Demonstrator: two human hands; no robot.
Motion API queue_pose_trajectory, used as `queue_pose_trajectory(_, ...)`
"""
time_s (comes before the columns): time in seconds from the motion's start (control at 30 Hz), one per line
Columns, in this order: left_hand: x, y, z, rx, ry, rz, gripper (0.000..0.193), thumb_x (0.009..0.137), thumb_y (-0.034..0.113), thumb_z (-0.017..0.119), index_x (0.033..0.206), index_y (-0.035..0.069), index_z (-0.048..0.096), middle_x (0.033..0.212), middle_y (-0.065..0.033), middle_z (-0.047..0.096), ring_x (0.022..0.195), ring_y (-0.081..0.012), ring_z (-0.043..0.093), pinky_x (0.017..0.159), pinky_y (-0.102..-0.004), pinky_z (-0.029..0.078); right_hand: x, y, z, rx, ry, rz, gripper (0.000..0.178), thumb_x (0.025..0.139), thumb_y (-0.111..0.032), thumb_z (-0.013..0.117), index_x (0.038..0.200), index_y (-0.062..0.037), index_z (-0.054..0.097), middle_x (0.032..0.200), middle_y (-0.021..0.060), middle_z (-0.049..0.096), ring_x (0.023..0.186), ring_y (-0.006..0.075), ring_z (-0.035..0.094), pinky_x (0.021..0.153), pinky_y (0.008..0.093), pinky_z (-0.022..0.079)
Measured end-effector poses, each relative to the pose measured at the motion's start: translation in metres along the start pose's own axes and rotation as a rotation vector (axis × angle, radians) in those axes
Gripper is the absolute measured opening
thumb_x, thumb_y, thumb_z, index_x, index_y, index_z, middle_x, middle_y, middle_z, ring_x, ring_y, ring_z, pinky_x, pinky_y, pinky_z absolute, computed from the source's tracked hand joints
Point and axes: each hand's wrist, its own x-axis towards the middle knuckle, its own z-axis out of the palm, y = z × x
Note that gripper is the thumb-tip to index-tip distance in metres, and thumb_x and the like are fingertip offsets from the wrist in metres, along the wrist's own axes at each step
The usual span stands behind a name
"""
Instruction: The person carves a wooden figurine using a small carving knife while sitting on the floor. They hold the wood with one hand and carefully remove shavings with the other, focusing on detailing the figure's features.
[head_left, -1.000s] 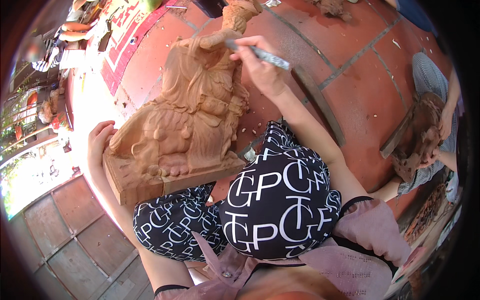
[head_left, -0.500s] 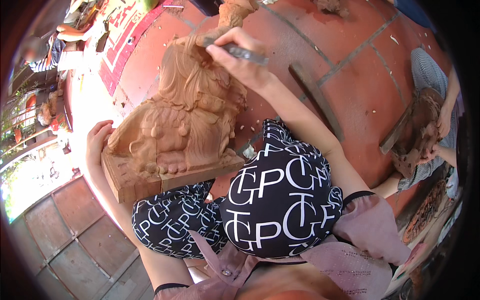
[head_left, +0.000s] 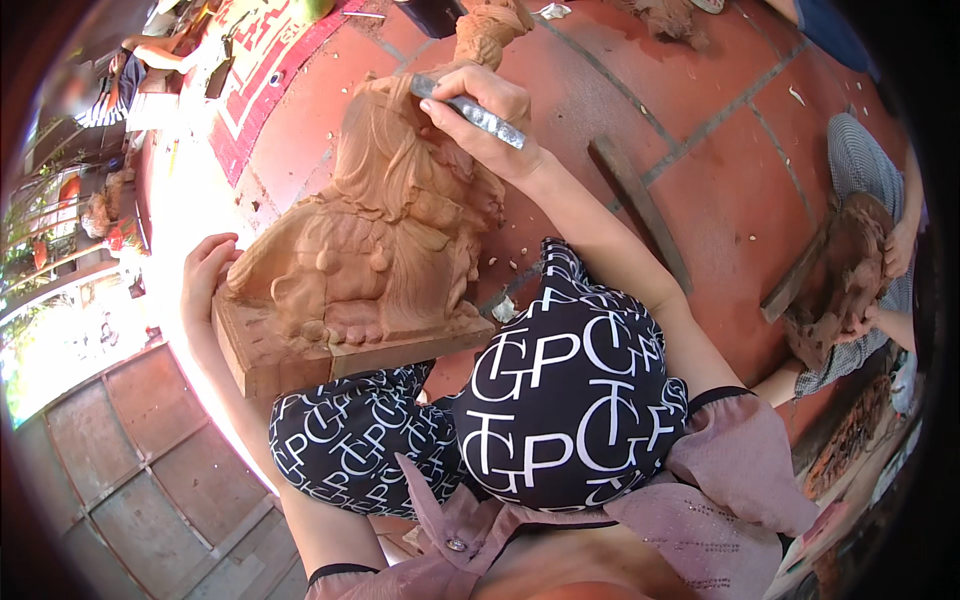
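A reddish-brown wood carving (head_left: 370, 230) of a robed figure on a squared base leans across my lap, its top pointing away from me. My left hand (head_left: 207, 268) grips its far-left edge, fingers curled behind the lower part and partly hidden. Near the top of the carving, my right hand (head_left: 490, 110) pinches a flat grey strip (head_left: 478, 115) between thumb and fingers. The strip's far end touches the carved surface; whether it is folded sandpaper or a blade tool I cannot tell. Patterned black-and-white trousers (head_left: 560, 390) cover my knees beneath the base.
A dark wooden bar (head_left: 640, 210) lies on the red tiles right of my arm. Farther right, another person's hands (head_left: 885, 290) hold a brown carved piece (head_left: 840, 280). A red patterned mat (head_left: 245, 110) spreads at the upper left, and wood chips dot the floor.
The whole scene has shifted slightly right in view. My right hand and the grey strip remain at the carving's top, the strip now less blurred. My left hand keeps its grip.
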Motion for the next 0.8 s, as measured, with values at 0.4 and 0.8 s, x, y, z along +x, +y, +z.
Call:
queue_pose_trajectory(0.4, 0.001, -0.005, -0.004, -0.026, -0.002, -0.002, 0.031, 0.082, 0.016, 0.055, 0.107, -0.001, 0.055, 0.080, -0.0093, 0.060, 0.066, -0.0150, 0.059, 0.058, -0.0242, 0.047, -0.004, -0.009, 0.003, 0.097, 0.034, 0.212, 0.007, 0.075, -0.005, 0.068, 0.077, -0.0037, 0.061, 0.075, 0.0016, 0.063, 0.064, 0.0040, 0.056, 0.055, 0.0202, 0.045)
queue_pose_trajectory(0.8, 0.006, -0.005, 0.000, 0.003, 0.004, 0.024, 0.031, 0.083, 0.017, 0.055, 0.107, -0.002, 0.055, 0.080, -0.0091, 0.060, 0.065, -0.0146, 0.059, 0.059, -0.0244, 0.047, 0.002, -0.011, -0.004, -0.027, -0.043, 0.034, 0.008, 0.074, -0.003, 0.065, 0.075, -0.0026, 0.058, 0.071, 0.0039, 0.061, 0.058, 0.0104, 0.055, 0.052, 0.0235, 0.044)
